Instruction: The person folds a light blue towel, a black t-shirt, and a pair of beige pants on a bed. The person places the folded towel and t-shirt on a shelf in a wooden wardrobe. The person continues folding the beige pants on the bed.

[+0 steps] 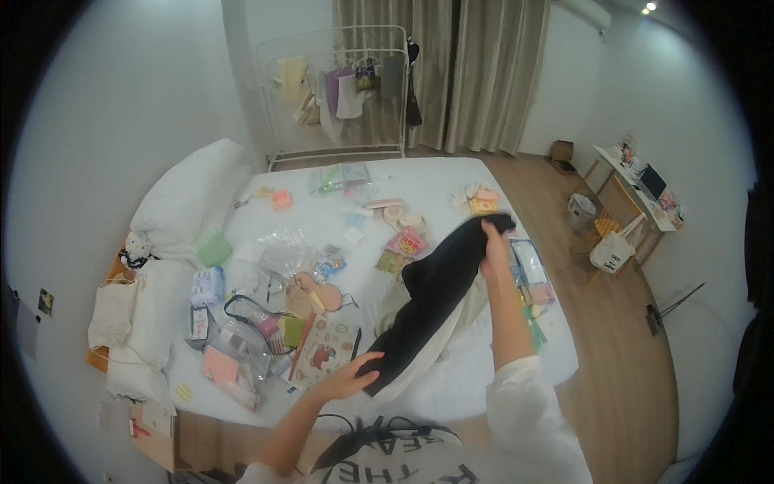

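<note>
A long black cloth garment [432, 290] stretches diagonally between my two hands above the bed. Its lower left end is gripped by my left hand [357, 378], thumb and fingers around the edge. My right hand [496, 248] grips the upper right end. Under the black cloth lies a pale, light-coloured cloth [465, 317], partly hidden. Just left of my left hand is a patterned pouch or notebook [323, 351] with a red edge. Pink and green snack packets [407, 242] lie beyond the cloth, and flat packages [532, 266] lie to the right of my right forearm.
The white bed [435, 181] holds many small items: a peach eye mask [323, 294], a green box [213, 247], clear plastic bags [287, 257] and a tissue pack [207, 286]. Pillows [187, 187] line the left. A clothes rack [332, 151], chair [606, 227] and desk [653, 209] stand beyond.
</note>
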Demonstrator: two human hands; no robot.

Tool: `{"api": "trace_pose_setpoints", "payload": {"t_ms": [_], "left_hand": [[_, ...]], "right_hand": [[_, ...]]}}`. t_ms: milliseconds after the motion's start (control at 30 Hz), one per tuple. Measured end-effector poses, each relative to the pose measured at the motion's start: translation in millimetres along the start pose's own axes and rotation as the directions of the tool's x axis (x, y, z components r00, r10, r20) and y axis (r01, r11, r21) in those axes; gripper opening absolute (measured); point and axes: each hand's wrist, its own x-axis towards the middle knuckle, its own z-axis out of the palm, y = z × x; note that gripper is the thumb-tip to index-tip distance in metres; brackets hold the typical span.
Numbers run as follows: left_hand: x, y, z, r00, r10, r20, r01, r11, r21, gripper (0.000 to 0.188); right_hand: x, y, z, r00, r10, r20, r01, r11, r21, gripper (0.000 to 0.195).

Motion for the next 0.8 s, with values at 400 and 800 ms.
{"api": "trace_pose_setpoints", "payload": {"t_ms": [400, 800], "left_hand": [[49, -20, -22, 0.979, -0.204, 0.021, 0.162, 0.708, -0.687, 0.047], [-77, -103, 53, 0.53, 0.052, 0.846, 0.34, 0.901, -0.268, 0.057]], "right_hand": [[-100, -17, 110, 0.604, 0.187, 0.775, 0.752, 0.188, -0.631, 0.054], [-245, 236, -125, 0.369, 0.907, 0.204, 0.331, 0.077, -0.94, 0.059]]}}
